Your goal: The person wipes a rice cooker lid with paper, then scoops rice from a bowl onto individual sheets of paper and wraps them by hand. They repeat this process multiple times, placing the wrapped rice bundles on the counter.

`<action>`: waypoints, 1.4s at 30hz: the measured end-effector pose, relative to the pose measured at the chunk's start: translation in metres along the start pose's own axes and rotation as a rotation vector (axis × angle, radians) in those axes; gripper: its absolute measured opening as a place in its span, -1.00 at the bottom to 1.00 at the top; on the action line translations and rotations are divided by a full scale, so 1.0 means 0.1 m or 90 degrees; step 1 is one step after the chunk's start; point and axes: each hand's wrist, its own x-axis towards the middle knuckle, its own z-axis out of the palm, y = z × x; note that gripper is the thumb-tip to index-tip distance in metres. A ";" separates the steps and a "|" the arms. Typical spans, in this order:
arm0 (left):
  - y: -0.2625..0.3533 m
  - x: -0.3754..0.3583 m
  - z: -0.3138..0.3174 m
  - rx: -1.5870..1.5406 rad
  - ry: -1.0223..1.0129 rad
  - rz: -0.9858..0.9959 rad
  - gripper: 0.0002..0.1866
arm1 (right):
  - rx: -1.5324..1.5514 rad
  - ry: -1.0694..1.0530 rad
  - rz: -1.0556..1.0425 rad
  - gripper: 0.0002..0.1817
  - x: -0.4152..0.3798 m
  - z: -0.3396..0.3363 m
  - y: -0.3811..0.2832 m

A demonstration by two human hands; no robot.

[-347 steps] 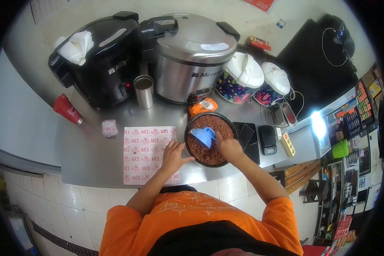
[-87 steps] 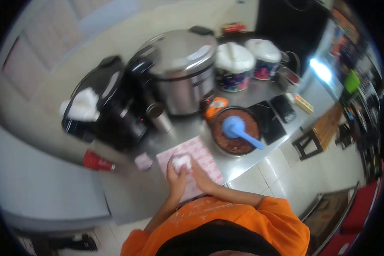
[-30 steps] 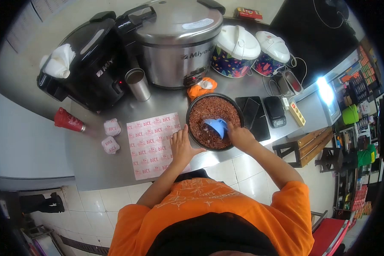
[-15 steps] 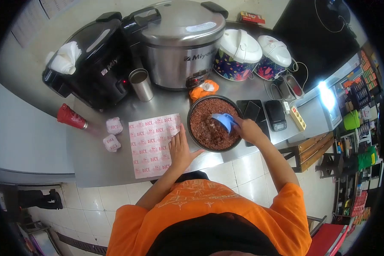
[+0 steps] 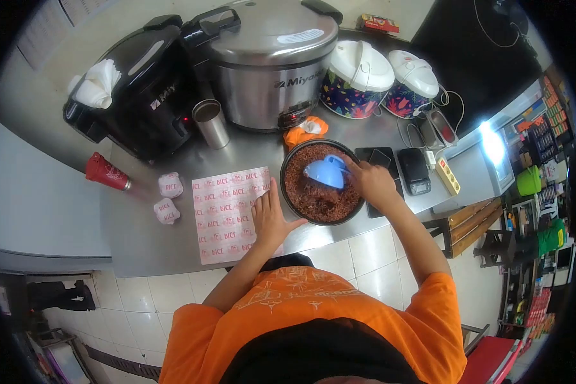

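Note:
A round dark pot (image 5: 283, 192) full of reddish-brown rice (image 5: 301, 163) stands near the counter's front edge. My right hand (image 5: 372, 182) grips the handle of a blue scoop (image 5: 325, 173), which is tilted over with its rounded underside up, at the rice. My left hand (image 5: 270, 214) is open. Its fingers lie over the right edge of a printed sheet of wrapping paper (image 5: 227, 214), and the thumb reaches to the pot's rim. Left of the sheet sit two wrapped bundles (image 5: 170, 185) in the same print.
Behind the pot lie an orange cloth (image 5: 306, 131) and a large steel rice cooker (image 5: 269, 83). A black cooker (image 5: 147, 96), a steel cup (image 5: 211, 125) and a red tumbler (image 5: 107, 171) stand leftward. Two flowered cookers (image 5: 357, 80), a black device (image 5: 415, 171) and a power strip (image 5: 447, 176) are right.
My right hand has turned the blue scoop over and shifted it slightly up and left, so its rounded outside now shows. My left hand stays at the sheet and the pot.

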 end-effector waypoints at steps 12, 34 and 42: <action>0.12 0.00 0.12 0.003 0.052 0.020 0.41 | -0.051 -0.055 -0.067 -0.40 -0.23 0.14 -0.21; 0.15 -0.02 0.05 -0.006 0.041 0.054 0.36 | 0.407 -0.331 0.077 -0.73 0.01 -0.04 0.13; -0.33 -0.32 -0.21 -0.036 0.021 0.115 -0.16 | 0.696 -0.398 0.290 -0.72 -0.09 0.00 0.30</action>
